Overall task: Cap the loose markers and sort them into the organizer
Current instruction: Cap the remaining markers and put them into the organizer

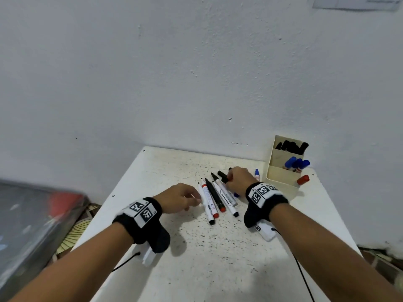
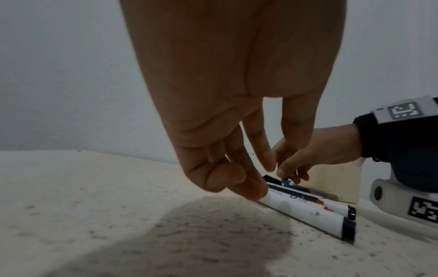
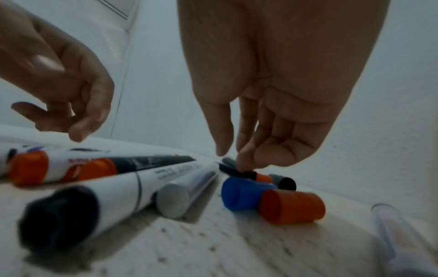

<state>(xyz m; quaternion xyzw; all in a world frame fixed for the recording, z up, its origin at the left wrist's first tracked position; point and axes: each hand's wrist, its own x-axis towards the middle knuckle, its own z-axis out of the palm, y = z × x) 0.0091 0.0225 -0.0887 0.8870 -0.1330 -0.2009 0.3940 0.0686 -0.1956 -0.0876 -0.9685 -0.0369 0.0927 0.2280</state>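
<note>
While my left hand (image 1: 182, 198) rests loose fingertips on the leftmost of the uncapped markers (image 1: 214, 198), my right hand (image 1: 237, 178) pinches a black cap (image 3: 239, 171); the organizer (image 1: 283, 168) stands right. A mismatched cap colour or rolling caps could spoil sorting. Barrel print is unreadable.

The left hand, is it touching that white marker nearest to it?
Touching. In the left wrist view the left hand has fingers pressed on the white marker.
</note>
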